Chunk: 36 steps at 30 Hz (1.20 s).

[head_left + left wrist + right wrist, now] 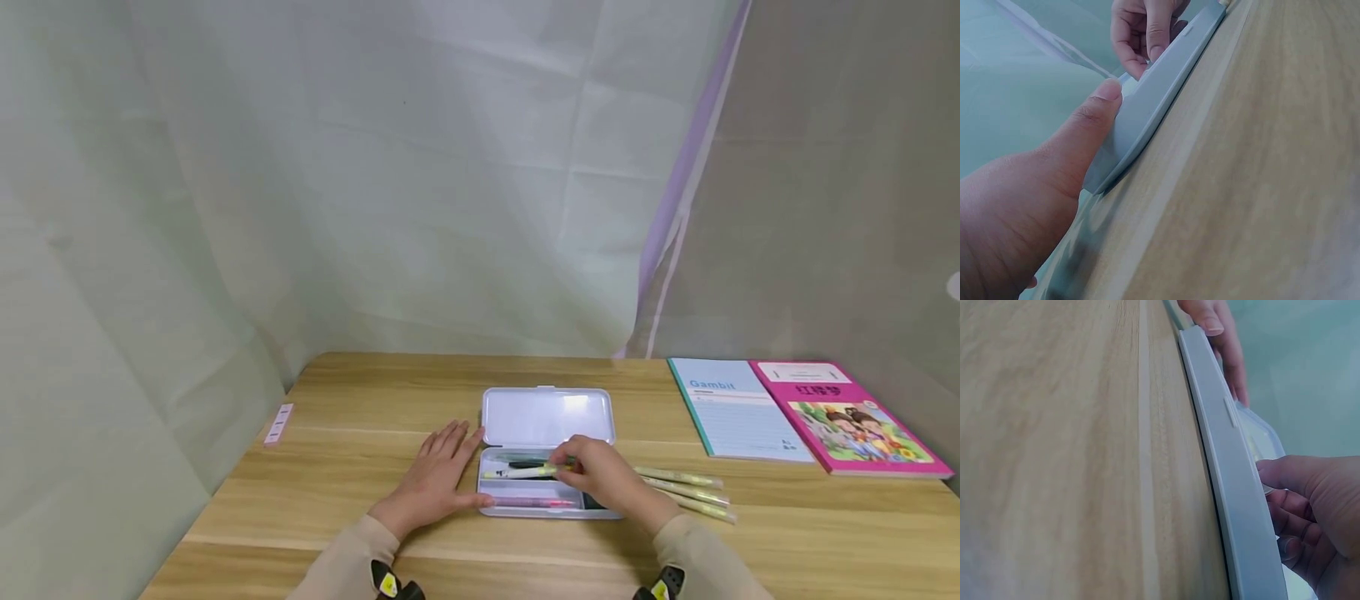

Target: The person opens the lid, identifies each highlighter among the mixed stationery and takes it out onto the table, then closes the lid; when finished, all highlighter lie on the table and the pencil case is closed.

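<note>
An open pale lavender pencil case (547,417) lies on the table with its lid tipped back. My left hand (435,483) rests beside its left end with fingers spread, the thumb touching the case's rim. Over the case, my right hand (600,475) pinches a white and yellow pen (517,473), which lies across the upper compartment. A dark pen (525,464) shows behind it. In the lower compartment lies a pink pen (532,502). The right wrist view shows the right thumb and curled fingers at the case's wall (1229,469); the pen is hidden there.
Several yellowish pens (690,493) lie right of the case, partly behind the right hand. Farther right are a light blue notebook (738,417) and a pink book (855,425). A small pink strip (278,423) lies at the table's left edge. Pale curtains (450,183) hang behind.
</note>
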Motion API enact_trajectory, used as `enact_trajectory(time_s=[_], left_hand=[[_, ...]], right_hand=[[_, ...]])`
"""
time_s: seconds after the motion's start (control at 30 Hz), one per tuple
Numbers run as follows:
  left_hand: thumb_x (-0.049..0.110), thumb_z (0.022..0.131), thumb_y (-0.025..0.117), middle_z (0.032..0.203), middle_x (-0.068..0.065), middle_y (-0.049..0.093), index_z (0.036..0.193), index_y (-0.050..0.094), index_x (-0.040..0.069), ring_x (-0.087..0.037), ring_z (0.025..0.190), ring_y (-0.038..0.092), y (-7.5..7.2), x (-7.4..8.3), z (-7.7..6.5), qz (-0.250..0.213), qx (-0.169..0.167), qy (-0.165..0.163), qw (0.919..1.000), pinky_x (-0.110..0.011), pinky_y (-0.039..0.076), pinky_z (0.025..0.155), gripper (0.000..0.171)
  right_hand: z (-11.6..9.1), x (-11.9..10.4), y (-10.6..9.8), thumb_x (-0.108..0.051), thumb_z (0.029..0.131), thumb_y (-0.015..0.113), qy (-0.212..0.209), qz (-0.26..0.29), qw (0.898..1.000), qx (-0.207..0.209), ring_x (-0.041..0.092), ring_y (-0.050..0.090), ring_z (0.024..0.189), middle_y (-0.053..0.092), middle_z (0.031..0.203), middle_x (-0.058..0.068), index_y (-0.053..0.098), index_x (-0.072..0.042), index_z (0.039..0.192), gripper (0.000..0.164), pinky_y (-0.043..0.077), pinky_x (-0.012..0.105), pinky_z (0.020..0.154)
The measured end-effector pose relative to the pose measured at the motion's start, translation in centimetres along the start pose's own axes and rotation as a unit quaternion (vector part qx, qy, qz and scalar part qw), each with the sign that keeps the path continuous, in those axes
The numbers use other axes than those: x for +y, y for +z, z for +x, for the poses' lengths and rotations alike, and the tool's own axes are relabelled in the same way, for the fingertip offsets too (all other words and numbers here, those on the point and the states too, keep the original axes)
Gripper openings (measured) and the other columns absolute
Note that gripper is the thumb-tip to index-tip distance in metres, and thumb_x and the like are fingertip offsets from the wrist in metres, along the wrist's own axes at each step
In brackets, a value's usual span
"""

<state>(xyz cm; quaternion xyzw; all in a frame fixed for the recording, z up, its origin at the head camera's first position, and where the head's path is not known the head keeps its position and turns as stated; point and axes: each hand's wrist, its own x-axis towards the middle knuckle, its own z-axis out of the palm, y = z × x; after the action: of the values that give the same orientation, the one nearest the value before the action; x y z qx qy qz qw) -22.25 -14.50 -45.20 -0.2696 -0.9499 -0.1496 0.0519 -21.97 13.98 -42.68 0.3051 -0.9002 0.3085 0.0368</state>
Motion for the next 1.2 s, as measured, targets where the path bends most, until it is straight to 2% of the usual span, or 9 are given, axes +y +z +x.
enact_trajectory(time_s=[0.37, 0.77, 1.2], left_hand=[[0.069, 0.076, 0.063, 0.154, -0.020, 0.031, 0.151, 0.030, 0.012, -0.038, 0.145, 0.025, 0.3, 0.1, -0.1, -0.008, -0.003, -0.002, 1.0000, -0.060, 0.023, 0.115, 0.100], [0.070, 0.076, 0.062, 0.155, -0.020, 0.030, 0.151, 0.030, 0.012, -0.038, 0.145, 0.024, 0.2, 0.0, -0.1, -0.010, -0.007, -0.006, 0.9999, -0.060, 0.022, 0.115, 0.100], [0.071, 0.076, 0.061, 0.155, -0.020, 0.030, 0.151, 0.030, 0.012, -0.039, 0.145, 0.024, 0.0, 0.0, -0.1, -0.010, -0.010, -0.009, 0.9999, -0.061, 0.021, 0.115, 0.100]], right_hand=[[-0.2, 0.2, 0.1, -0.007, 0.085, 0.069, -0.007, -0.007, 1.000, 0.007, -0.005, 0.043, 0.066, 0.063, 0.079, -0.004, 0.071, -0.007, 0.088, 0.004, 0.044, 0.017, 0.058], [-0.3, -0.1, -0.7, -0.011, 0.088, 0.068, 0.035, 0.015, 0.999, 0.007, -0.003, 0.050, 0.069, 0.067, 0.086, -0.001, 0.071, -0.009, 0.089, 0.004, 0.047, 0.017, 0.059], [-1.1, -0.4, -2.2, -0.012, 0.087, 0.068, 0.039, 0.003, 0.999, 0.018, -0.004, 0.049, 0.068, 0.066, 0.087, -0.003, 0.071, -0.010, 0.092, 0.006, 0.046, 0.017, 0.059]])
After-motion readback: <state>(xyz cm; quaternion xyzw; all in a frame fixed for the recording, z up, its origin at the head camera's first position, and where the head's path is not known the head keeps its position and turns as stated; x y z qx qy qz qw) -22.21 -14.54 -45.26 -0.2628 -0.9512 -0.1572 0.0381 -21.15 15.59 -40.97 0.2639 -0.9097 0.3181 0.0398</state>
